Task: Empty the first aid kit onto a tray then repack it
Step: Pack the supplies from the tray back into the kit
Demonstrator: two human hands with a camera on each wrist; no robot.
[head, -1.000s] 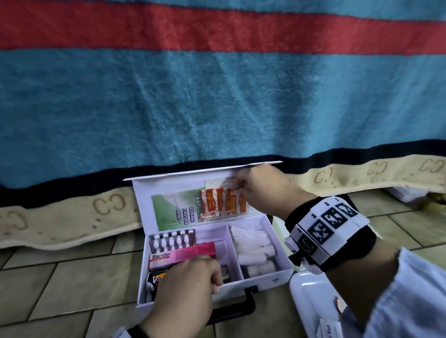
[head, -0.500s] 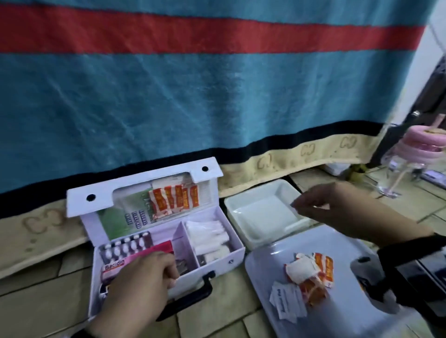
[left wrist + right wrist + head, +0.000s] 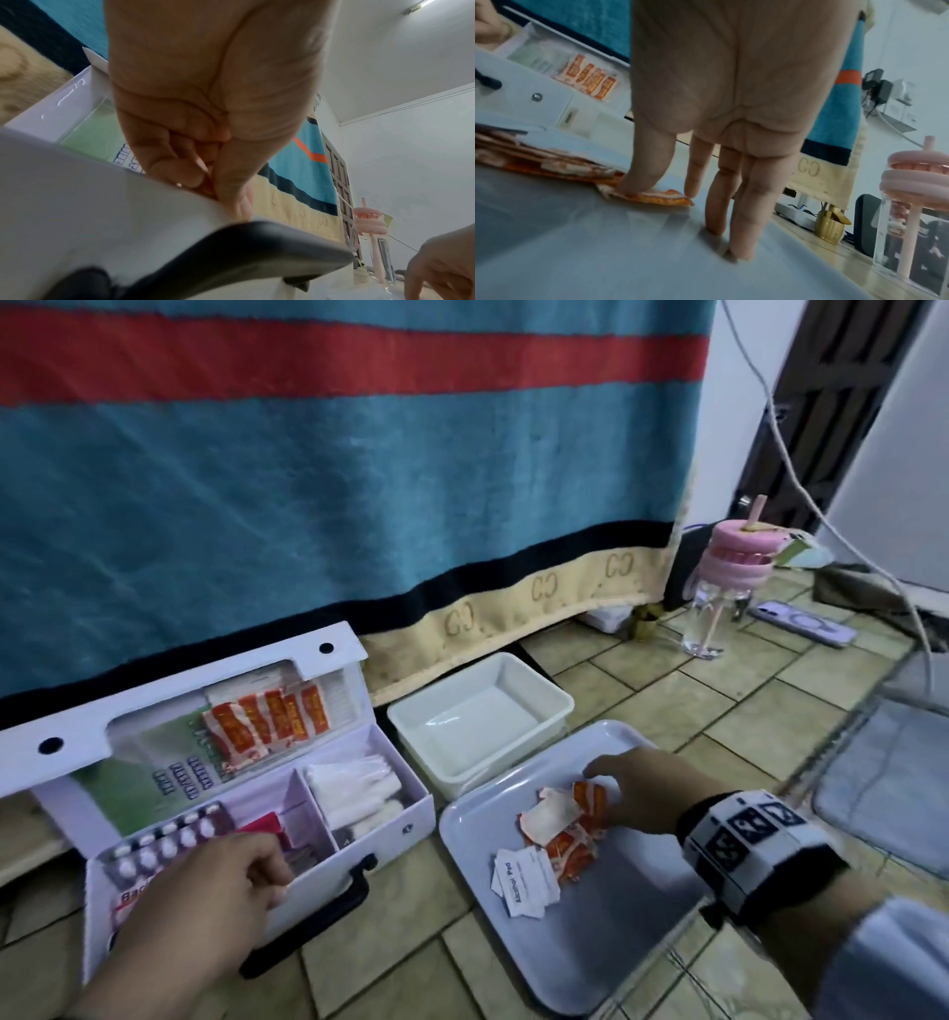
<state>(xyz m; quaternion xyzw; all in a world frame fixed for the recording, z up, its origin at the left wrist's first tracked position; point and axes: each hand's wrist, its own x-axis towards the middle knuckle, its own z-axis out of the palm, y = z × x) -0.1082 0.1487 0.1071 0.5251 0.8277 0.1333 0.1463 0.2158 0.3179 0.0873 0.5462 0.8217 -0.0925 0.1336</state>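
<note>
The white first aid kit [image 3: 382, 814] lies open on the floor, with orange packets [image 3: 267, 721] tucked in its lid and a blister strip, a pink box and white rolls inside. My left hand [image 3: 257, 865] grips the kit's front wall [image 3: 77, 203] above the black handle [image 3: 231, 253], fingers curled inside and thumb outside. To its right the grey tray [image 3: 590, 947] holds a heap of orange packets [image 3: 570, 850] and alcohol pads [image 3: 524, 880]. My right hand [image 3: 616, 788] rests on the tray [image 3: 603, 253] with straight fingers. Its thumb presses one orange packet [image 3: 654, 199].
A white plastic tub [image 3: 477, 716] stands behind the tray. A clear bottle with a pink lid [image 3: 729, 588] and a phone [image 3: 806, 624] sit at the back right. A striped blanket [image 3: 334, 480] hangs behind the kit, and a grey mat [image 3: 893, 778] lies at the right.
My right hand left the packets in the lid, crossed to the right and came down on the tray. The view swung right with it. My left hand stayed on the kit.
</note>
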